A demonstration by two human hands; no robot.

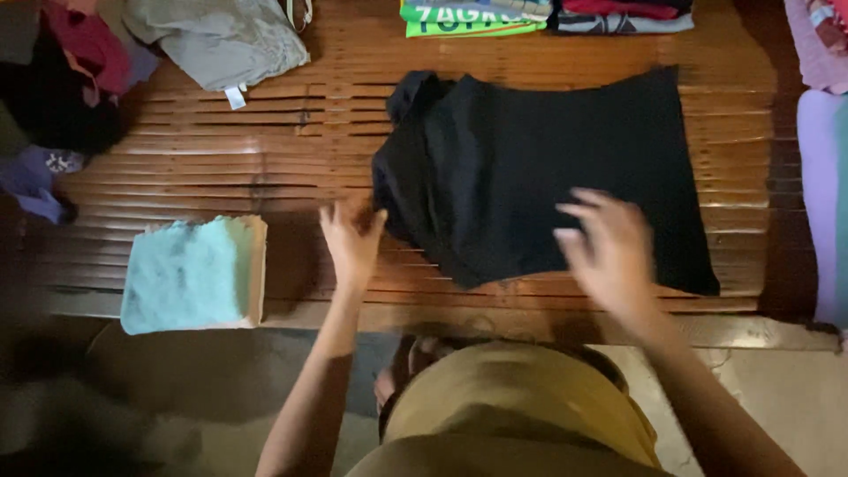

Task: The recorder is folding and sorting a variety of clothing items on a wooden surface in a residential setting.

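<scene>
A black garment [539, 168], partly folded with its left side doubled over, lies flat on a slatted wooden bench [265, 168]. My left hand [352, 240] hovers with fingers spread just off the garment's lower left edge, holding nothing. My right hand [605, 247], blurred, is spread over the garment's lower right part, fingers apart; I cannot tell whether it touches the cloth.
A folded light-blue and cream cloth [194, 274] sits at the bench's front left. A grey garment [221, 40] and a dark and red heap [62, 79] lie at the back left. Folded clothes [477, 18] are stacked at the back. Purple fabric [821, 177] lies right.
</scene>
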